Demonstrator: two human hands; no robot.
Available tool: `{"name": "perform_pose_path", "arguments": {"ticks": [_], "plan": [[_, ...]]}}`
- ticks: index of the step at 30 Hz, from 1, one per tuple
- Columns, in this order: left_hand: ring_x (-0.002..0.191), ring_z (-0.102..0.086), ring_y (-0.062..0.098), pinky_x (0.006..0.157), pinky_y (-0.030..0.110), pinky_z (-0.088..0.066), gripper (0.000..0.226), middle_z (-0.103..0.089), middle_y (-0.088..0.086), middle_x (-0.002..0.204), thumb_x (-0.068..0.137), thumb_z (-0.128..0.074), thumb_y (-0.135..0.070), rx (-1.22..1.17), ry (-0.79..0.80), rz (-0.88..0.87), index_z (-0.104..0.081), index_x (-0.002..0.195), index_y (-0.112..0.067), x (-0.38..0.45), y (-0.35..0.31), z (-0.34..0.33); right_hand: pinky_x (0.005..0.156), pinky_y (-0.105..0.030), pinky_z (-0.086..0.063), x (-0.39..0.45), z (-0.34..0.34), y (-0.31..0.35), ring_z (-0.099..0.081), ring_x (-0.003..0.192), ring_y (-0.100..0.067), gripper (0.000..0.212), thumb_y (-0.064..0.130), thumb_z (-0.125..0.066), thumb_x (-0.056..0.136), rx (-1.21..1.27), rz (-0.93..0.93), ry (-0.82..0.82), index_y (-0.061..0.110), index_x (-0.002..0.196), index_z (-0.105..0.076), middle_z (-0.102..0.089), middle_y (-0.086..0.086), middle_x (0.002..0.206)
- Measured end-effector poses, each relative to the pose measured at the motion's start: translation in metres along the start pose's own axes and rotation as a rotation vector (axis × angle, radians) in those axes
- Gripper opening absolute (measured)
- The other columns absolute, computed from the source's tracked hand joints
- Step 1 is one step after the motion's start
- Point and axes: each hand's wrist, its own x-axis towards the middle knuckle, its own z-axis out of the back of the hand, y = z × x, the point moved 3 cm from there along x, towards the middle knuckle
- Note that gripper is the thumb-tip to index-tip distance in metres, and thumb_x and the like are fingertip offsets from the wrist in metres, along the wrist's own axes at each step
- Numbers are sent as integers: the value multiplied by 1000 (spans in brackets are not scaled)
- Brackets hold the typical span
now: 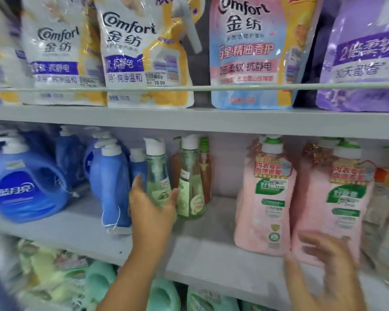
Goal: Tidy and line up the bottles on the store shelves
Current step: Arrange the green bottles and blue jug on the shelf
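Head view: left hand (152,206) cupped around the base of a clear green pump bottle (156,176) on the middle shelf (202,241), thumb and fingers either side. A second green bottle (190,182) stands just right of it. Right hand (323,259), blurred, fingers apparently spread against the right-hand pink bottle (337,205)

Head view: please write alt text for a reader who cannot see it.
A person's left hand wraps around a clear green pump bottle on the middle store shelf, while the right hand touches a pink pump bottle. Comfort refill pouches fill the shelf above.
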Motion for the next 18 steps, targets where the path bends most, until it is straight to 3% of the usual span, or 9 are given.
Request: {"name": "perform_pose_path", "arguments": {"ticks": [1, 3, 5, 8, 10, 12, 14, 16, 18], "plan": [[126, -58, 23, 106, 45, -49, 81, -58, 4, 137, 78, -83, -46, -7, 35, 35, -43, 144, -22, 9, 9, -1, 83, -13, -50, 4, -24, 6, -66, 96, -7, 20, 35, -72, 86, 86, -51, 90, 27, 104, -66, -68, 6, 109], [107, -68, 23, 92, 44, -56, 59, -68, 2, 117, 80, -81, -45, 14, 100, 49, -53, 128, -29, 17, 19, -2, 79, -10, -49, 19, -82, 20, -64, 101, 1, 23, 25, -73, 90, 159, -234, 329, 35, 108, -62, -67, 15, 112], [99, -68, 19, 87, 40, -57, 49, -69, -2, 111, 82, -81, -43, 8, 143, 23, -55, 122, -32, 21, 27, 0, 76, -9, -49, 42, -136, 26, -60, 92, 9, 27, 24, -74, 91, 165, -379, 420, 39, 105, -56, -65, 17, 110], [99, -65, 14, 83, 33, -53, 45, -67, -9, 111, 84, -79, -45, 34, 224, -5, -53, 121, -36, 26, 29, 7, 86, -29, -57, 75, -213, 20, -64, 87, -1, 30, 35, -81, 84, 70, -400, 416, 37, 100, -56, -66, 17, 98], [90, -67, 6, 74, 23, -51, 35, -69, -13, 100, 85, -79, -41, 3, 278, -25, -51, 106, -45, 27, 32, 12, 88, -25, -55, 84, -244, 10, -66, 94, 0, 55, 51, -86, 70, 44, -370, 348, 36, 113, -55, -68, 16, 107], [82, -65, -9, 63, 7, -44, 31, -69, -17, 90, 85, -80, -36, -33, 326, -53, -53, 96, -46, 26, 30, 22, 78, -12, -50, 84, -255, 7, -63, 84, 15, 54, 49, -86, 71, 68, -357, 302, 41, 110, -49, -67, 19, 101], [82, -63, -14, 63, 6, -44, 33, -70, -18, 90, 84, -80, -36, -92, 380, -59, -53, 96, -50, 27, 30, 32, 74, -15, -51, 80, -257, 11, -65, 80, 14, 54, 55, -80, 76, 32, -390, 285, 41, 117, -48, -70, 19, 97], [87, -65, -9, 68, 14, -47, 33, -70, -17, 97, 81, -81, -41, -139, 448, -22, -54, 97, -51, 25, 34, 41, 74, -23, -53, 73, -250, 23, -70, 88, -3, 61, 61, -72, 77, -91, -398, 347, 37, 129, -50, -73, 14, 104], [92, -65, -4, 69, 19, -48, 32, -69, -17, 101, 79, -81, -44, -168, 538, 28, -55, 98, -49, 25, 39, 46, 67, -18, -47, 60, -232, 33, -67, 88, -6, 45, 51, -73, 82, -171, -403, 371, 33, 121, -58, -73, 15, 101]]}}
